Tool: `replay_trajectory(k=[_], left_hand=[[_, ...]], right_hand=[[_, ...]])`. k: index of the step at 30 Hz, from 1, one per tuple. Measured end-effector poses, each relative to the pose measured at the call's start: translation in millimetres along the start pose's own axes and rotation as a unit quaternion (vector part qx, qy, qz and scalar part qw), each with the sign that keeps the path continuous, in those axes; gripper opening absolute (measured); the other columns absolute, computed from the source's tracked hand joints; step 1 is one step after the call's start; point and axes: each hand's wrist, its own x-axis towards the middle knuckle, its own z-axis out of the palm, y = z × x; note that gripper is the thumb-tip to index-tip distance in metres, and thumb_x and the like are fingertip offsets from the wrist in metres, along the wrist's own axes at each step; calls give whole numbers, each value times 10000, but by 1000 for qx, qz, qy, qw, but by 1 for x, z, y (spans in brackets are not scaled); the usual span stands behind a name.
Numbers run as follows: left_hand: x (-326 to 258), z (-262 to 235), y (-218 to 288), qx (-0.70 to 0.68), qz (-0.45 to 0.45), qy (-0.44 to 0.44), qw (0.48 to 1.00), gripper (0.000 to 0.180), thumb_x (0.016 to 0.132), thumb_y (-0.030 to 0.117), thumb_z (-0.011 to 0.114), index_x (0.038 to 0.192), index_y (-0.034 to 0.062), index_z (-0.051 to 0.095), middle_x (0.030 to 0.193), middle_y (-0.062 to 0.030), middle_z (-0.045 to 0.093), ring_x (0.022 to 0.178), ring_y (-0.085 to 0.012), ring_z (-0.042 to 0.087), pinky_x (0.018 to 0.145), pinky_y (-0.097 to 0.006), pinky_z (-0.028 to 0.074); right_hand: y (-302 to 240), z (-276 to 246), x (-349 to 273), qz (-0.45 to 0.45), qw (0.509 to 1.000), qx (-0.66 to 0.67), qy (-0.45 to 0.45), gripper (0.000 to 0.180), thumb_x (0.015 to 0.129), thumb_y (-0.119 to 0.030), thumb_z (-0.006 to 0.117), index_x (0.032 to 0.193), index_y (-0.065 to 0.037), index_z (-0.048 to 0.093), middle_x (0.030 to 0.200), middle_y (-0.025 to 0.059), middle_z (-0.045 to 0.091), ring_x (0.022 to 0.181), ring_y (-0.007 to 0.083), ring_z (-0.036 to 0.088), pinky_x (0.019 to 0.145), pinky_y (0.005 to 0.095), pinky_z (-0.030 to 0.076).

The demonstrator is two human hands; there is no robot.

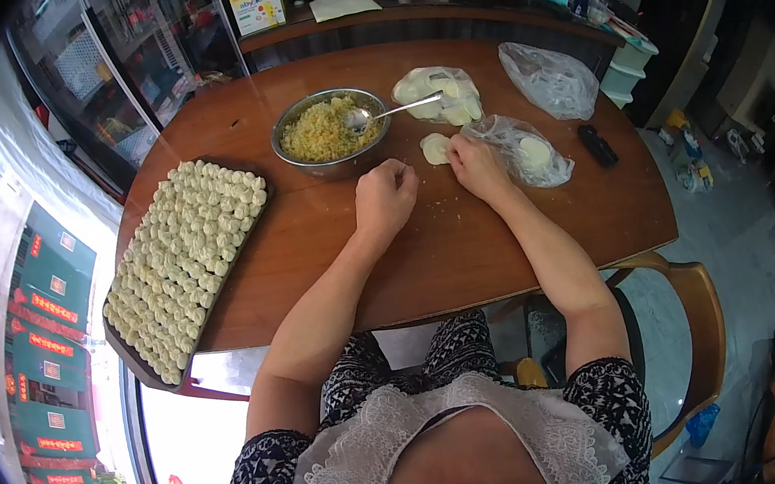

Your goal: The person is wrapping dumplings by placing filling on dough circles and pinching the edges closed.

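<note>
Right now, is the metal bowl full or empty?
Fairly full: the metal bowl holds a heaped yellow mixture, with a spoon resting in it.

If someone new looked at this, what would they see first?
Probably the dark tray crowded with little pleated dumplings, at the left side of the wooden table. Next, maybe the shiny metal bowl near the table's far side, heaped with crumbly yellow food. Right of it, the right hand's fingers touch a pale round wrapper.

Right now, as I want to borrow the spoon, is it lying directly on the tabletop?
No, the spoon rests in the metal bowl, on the yellow filling, with its handle sticking out past the rim.
</note>
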Motion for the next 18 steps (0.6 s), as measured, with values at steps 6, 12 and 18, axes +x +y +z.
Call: replay_trajectory(k=[6, 12, 18], left_hand=[[3, 5, -11, -91, -58, -2, 994, 220, 890, 161, 620, 873, -43, 698, 678, -153, 678, 584, -233, 657, 583, -373, 519], [5, 7, -11, -324, -134, -64, 934, 218, 949, 141, 596, 1003, -55, 674, 851, -71, 670, 742, -123, 627, 645, -253, 526], [5, 2, -4, -441, -190, -147, 865, 223, 972, 92, 583, 1120, -73, 611, 1024, -136, 672, 854, -202, 683, 804, -338, 597]], right_hand=[[7, -1, 3, 120, 978, 164, 54, 106, 909, -123, 636, 925, -18, 631, 753, 98, 656, 718, 202, 636, 667, 347, 491], [-4, -4, 1, 119, 941, 315, 16, 88, 918, -105, 647, 942, -21, 650, 785, -1, 639, 728, 71, 556, 661, 265, 467], [-43, -13, -5, -14, 931, 357, -78, 85, 919, -70, 634, 970, -12, 670, 891, 44, 668, 763, 121, 594, 675, 283, 491]])
